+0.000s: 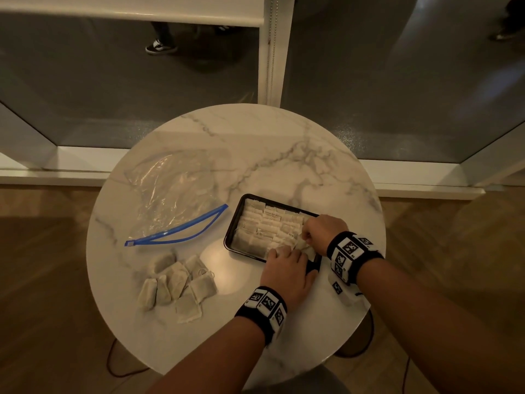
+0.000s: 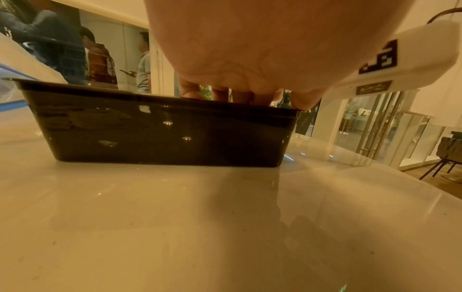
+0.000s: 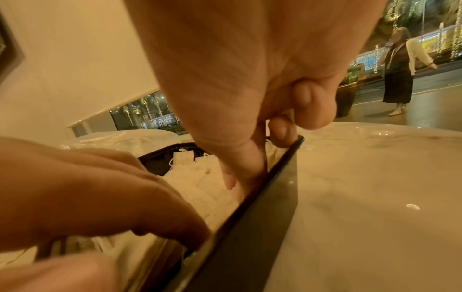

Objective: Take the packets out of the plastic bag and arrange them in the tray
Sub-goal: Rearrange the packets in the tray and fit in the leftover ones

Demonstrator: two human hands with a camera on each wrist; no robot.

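Observation:
A black tray (image 1: 230, 231) on the round marble table holds rows of pale packets (image 1: 264, 223). Both hands work at its near right corner. My left hand (image 1: 284, 253) curls over the near rim (image 2: 162, 134), its fingers (image 3: 175, 227) and thumb pinching packets there. My right hand (image 1: 305, 240) points thumb and forefinger (image 3: 240, 183) down along the right wall (image 3: 275, 177), pinching a packet (image 1: 302, 247). The clear plastic bag (image 1: 170, 194) with a blue zip lies open and flat at the left. Several loose packets (image 1: 176, 282) lie heaped in front of it.
The table's (image 1: 284, 155) far half is bare marble; its rim is close behind my wrists. A window frame (image 1: 272, 52) stands beyond the far edge. People stand in the background of both wrist views (image 2: 100, 59) (image 3: 400, 69).

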